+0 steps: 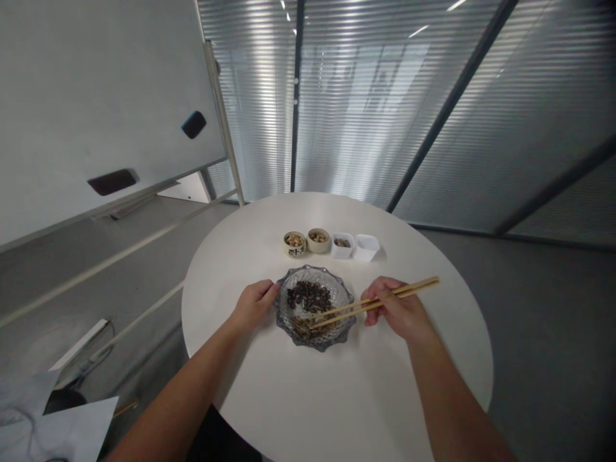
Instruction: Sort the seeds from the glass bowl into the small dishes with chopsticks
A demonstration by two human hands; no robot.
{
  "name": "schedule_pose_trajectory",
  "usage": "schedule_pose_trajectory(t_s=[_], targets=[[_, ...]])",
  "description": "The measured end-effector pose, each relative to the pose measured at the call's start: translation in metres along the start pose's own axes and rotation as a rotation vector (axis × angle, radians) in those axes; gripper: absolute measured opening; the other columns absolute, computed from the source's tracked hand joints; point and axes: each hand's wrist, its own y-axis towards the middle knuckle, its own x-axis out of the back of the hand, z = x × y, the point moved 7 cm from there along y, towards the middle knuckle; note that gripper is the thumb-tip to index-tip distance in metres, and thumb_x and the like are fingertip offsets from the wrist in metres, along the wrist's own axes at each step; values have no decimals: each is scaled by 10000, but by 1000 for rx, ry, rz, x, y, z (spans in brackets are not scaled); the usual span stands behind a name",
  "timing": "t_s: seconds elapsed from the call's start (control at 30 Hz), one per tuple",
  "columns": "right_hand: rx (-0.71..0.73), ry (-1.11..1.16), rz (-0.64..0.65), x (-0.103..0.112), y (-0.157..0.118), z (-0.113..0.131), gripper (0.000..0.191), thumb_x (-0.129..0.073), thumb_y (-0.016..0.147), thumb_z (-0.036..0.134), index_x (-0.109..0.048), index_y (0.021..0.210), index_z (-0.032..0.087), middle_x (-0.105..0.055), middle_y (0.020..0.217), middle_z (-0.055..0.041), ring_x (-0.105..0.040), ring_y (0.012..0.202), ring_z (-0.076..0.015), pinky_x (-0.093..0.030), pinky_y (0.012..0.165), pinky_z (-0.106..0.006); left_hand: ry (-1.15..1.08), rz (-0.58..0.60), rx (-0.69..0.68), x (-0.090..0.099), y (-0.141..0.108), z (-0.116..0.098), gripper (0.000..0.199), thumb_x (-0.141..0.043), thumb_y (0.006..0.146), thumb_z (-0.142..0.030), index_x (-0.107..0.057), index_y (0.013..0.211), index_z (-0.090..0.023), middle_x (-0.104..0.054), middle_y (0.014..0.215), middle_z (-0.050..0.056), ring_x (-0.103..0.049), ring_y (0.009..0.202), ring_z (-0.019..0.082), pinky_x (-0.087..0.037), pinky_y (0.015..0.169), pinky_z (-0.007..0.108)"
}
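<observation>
A clear, scallop-edged glass bowl (285,322) rests on the white round table. My left hand (255,301) grips its left rim, thumb on the edge. Inside, dark seeds (308,294) lie toward the back and lighter brown, seed-like pieces (305,328) toward the front. A pair of wooden chopsticks (423,284) is held in my right hand (392,305), to the right of the bowl. Their tips reach in among the brown pieces, close together; whether anything is pinched between them is too small to tell.
Behind the bowl stand two cream cups (294,251) (318,246) of nut-like pieces. Beside them are a white dish (342,254) with small dark pieces and an empty white dish (367,255). A whiteboard (120,96) stands left, a blind-covered glass wall (356,115) behind the table (327,398).
</observation>
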Motion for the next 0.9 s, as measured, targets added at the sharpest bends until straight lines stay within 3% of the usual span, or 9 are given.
schedule_pose_trajectory(t_s=[0.17,0.37,0.63,0.9], targets=[[-85,-95,8,-8,0,-6,510,-706,827,663,-641,696,174,-677,554,-35,-627,377,-154,-497,370,-228,-10,9,-10,2,0,-3,479,-448,950,-550,-459,633,-192,-439,630,-21,-404,630,129,-296,576,264],[-84,-101,-9,-16,2,-4,514,-724,797,675,-648,698,176,-669,510,-34,-631,376,-163,-506,379,-230,-24,13,4,1,0,-2,486,-449,946,-568,-440,635,-194,-422,629,-23,-397,628,127,-295,575,262],[53,-36,-131,-3,2,0,454,-747,815,616,-654,702,186,-684,549,-27,-608,375,-158,-515,382,-262,-11,6,6,2,-1,-4,493,-446,943,-576,-456,635,-192,-427,623,-24,-406,631,127,-306,578,258],[56,-146,-29,-19,3,4,423,-755,825,580,-639,693,196,-650,477,-10,-603,382,-153,-472,401,-239,13,1,7,2,-1,-5,484,-441,943,-557,-474,628,-191,-450,624,-20,-419,633,130,-308,583,262]])
